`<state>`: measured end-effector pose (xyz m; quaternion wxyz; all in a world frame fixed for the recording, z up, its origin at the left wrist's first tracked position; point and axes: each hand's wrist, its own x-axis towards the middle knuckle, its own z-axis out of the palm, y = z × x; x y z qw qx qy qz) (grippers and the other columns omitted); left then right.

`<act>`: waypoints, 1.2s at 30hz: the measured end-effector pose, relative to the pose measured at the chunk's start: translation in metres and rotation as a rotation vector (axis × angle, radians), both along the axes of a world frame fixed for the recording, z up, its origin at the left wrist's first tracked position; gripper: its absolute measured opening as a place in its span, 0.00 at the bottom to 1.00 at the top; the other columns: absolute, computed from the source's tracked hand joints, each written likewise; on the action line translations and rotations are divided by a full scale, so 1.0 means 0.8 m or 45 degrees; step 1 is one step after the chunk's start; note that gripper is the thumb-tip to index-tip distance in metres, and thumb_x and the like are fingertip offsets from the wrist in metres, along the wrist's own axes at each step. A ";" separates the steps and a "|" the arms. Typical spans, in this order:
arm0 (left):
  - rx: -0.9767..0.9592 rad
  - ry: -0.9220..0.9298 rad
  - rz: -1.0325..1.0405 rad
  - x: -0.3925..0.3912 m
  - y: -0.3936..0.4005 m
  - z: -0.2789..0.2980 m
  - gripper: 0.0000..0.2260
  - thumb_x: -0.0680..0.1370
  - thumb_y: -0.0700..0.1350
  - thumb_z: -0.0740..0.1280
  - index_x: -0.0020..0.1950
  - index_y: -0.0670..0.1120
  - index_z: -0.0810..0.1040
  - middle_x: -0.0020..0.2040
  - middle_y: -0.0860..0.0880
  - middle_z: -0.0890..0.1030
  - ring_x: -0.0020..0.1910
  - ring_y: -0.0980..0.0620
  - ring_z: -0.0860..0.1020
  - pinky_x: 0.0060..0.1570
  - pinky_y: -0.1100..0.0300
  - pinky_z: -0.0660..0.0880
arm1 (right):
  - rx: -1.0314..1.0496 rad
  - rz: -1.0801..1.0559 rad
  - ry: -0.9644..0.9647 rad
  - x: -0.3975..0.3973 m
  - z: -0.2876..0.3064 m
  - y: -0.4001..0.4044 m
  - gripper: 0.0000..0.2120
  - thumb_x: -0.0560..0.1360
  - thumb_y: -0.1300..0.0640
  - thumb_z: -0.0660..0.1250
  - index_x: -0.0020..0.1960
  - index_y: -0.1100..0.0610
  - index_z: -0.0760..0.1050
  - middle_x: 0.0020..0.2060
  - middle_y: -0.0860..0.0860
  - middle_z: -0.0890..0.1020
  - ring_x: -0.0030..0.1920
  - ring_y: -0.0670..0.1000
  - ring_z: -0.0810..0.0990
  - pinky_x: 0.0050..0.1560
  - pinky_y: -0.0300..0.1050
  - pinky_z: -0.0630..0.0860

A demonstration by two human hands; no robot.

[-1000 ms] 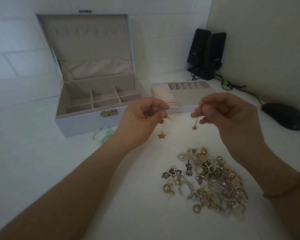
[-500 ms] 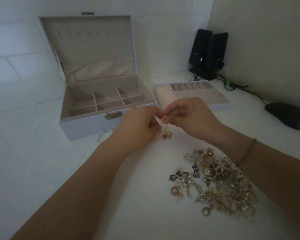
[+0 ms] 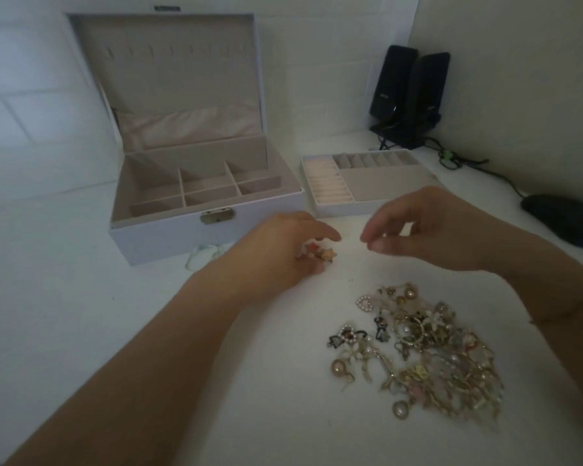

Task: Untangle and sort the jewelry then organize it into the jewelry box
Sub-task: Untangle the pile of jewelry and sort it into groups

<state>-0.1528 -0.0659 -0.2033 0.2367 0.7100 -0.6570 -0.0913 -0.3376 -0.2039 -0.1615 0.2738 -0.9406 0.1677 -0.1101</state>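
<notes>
My left hand (image 3: 283, 245) hovers low over the white table in front of the jewelry box and holds a pair of small orange star earrings (image 3: 321, 254) in its curled fingers. To the right of it, a short gap away, my right hand (image 3: 428, 230) hangs with loosely curled fingers that hold nothing. The open grey jewelry box (image 3: 169, 237) stands at the back left, its divided compartments bare. Its removable tray (image 3: 337, 210), with ring rolls and small slots, lies to the right of it. A tangled pile of jewelry (image 3: 418, 348) lies near me on the right.
Two black speakers (image 3: 408, 95) stand in the far corner, with cables (image 3: 451, 159) trailing to a black mouse (image 3: 562, 220) at the right edge. A pale green and white item (image 3: 206, 257) lies against the box front. Walls close off the back and right.
My hands came together with one star earring each. Now both earrings are in my left hand, and my right hand has let go and drawn away to the right.
</notes>
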 end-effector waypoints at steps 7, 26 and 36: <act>-0.203 -0.153 -0.025 -0.007 -0.009 -0.016 0.08 0.73 0.45 0.74 0.51 0.53 0.86 0.48 0.51 0.82 0.48 0.47 0.77 0.52 0.51 0.75 | -0.144 0.278 0.243 -0.019 -0.016 0.020 0.07 0.71 0.42 0.70 0.47 0.41 0.80 0.43 0.37 0.80 0.45 0.43 0.78 0.45 0.40 0.75; -0.156 -0.117 -0.428 -0.028 0.008 -0.004 0.09 0.75 0.48 0.71 0.54 0.54 0.82 0.46 0.58 0.80 0.47 0.56 0.77 0.48 0.54 0.76 | 0.096 0.483 0.484 -0.050 0.002 0.004 0.04 0.70 0.45 0.73 0.42 0.44 0.82 0.37 0.42 0.81 0.41 0.49 0.78 0.44 0.44 0.76; -0.141 -0.006 -0.425 -0.027 0.011 0.003 0.10 0.63 0.36 0.61 0.37 0.48 0.77 0.36 0.57 0.76 0.39 0.60 0.72 0.41 0.63 0.69 | -0.407 0.474 0.403 -0.030 0.000 0.061 0.18 0.69 0.30 0.60 0.48 0.40 0.76 0.34 0.42 0.74 0.41 0.42 0.75 0.42 0.39 0.72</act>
